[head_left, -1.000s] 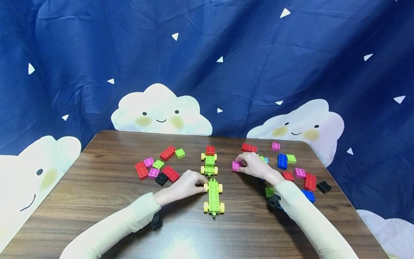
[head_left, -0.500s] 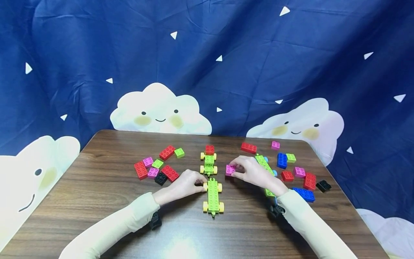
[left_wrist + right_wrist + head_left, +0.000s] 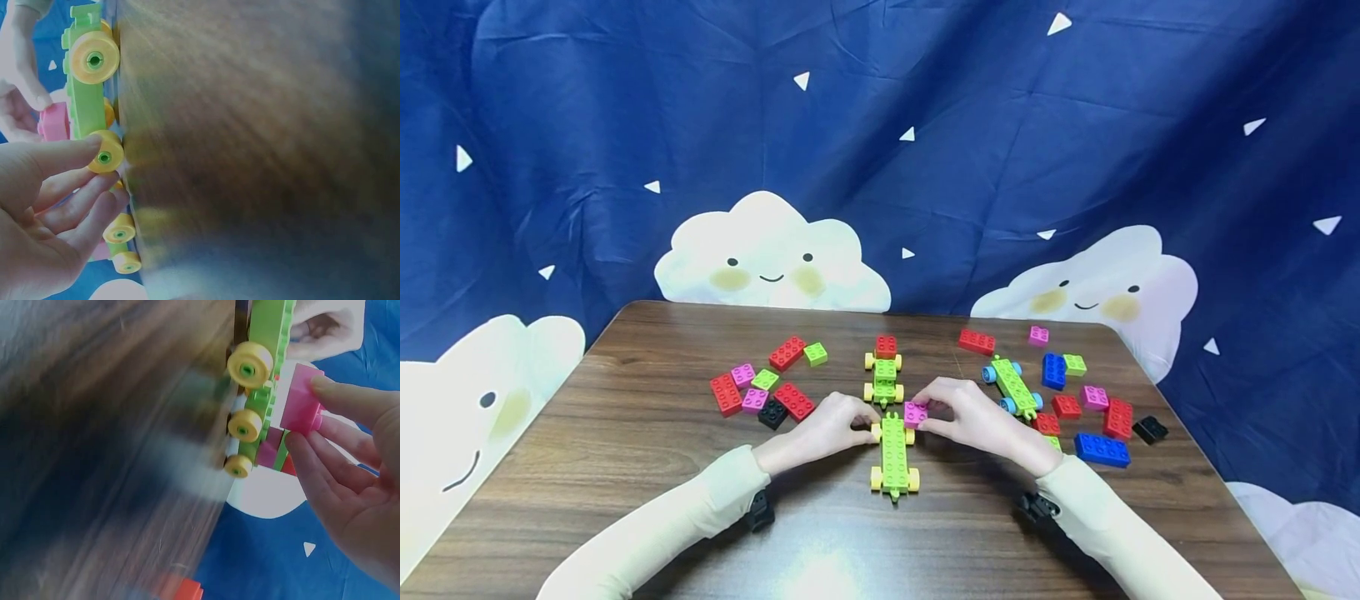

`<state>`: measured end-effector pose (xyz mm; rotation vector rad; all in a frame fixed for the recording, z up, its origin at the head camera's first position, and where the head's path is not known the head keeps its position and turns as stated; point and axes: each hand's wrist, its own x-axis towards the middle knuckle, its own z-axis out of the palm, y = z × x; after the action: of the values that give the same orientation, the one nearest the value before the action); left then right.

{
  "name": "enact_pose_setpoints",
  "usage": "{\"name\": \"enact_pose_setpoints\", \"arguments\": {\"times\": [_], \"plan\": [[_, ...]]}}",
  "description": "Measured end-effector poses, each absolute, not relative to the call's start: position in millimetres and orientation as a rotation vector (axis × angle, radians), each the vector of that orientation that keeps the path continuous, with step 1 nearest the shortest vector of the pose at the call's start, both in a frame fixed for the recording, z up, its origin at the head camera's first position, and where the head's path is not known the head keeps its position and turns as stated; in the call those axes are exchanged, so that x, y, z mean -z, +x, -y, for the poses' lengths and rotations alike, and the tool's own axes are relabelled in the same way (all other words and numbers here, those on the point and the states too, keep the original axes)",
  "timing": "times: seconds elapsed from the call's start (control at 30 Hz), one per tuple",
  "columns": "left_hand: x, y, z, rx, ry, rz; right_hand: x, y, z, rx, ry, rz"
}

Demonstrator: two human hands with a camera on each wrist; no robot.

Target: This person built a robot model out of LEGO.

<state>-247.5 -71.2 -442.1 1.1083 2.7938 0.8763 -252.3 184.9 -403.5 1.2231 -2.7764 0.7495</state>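
A green wheeled toy base (image 3: 894, 458) with yellow wheels stands on the table in front of me. My left hand (image 3: 829, 429) pinches its far left yellow wheel (image 3: 106, 152) between thumb and fingers. Between the thumb and fingertips of my right hand (image 3: 973, 415) is a pink building brick (image 3: 914, 414), seen large in the right wrist view as the pink brick (image 3: 301, 399). It is held just above the far right end of the base; whether they touch cannot be told. Beyond stands a second green base (image 3: 885, 382) with yellow wheels, carrying green and red bricks (image 3: 886, 347).
Left of the bases lies a group of red, pink, green and black bricks (image 3: 726, 393). To the right are a green base with blue wheels (image 3: 1012, 386), a blue brick (image 3: 1102, 449), a black brick (image 3: 1151, 430) and several others. A blue curtain (image 3: 925, 150) hangs behind the table (image 3: 820, 533).
My right hand has carried the pink brick leftward and toward me, up to the near green base. The blue-wheeled base is now uncovered. My left hand stays on the wheel.
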Motion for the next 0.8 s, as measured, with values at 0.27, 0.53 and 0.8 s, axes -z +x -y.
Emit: {"name": "enact_pose_setpoints", "arguments": {"times": [0.27, 0.53, 0.8], "plan": [[442.7, -247.5, 72.2, -0.887, 1.118, -2.787, 408.2, -245.8, -177.4, -0.804, 1.300, 2.756], [442.1, -247.6, 72.2, -0.884, 1.128, -2.787, 410.9, -241.0, -173.3, -0.824, 1.331, 2.731], [443.6, -249.2, 71.7, -0.868, 1.159, -2.809, 412.6, -240.4, -170.2, -0.848, 1.337, 2.748]]}}
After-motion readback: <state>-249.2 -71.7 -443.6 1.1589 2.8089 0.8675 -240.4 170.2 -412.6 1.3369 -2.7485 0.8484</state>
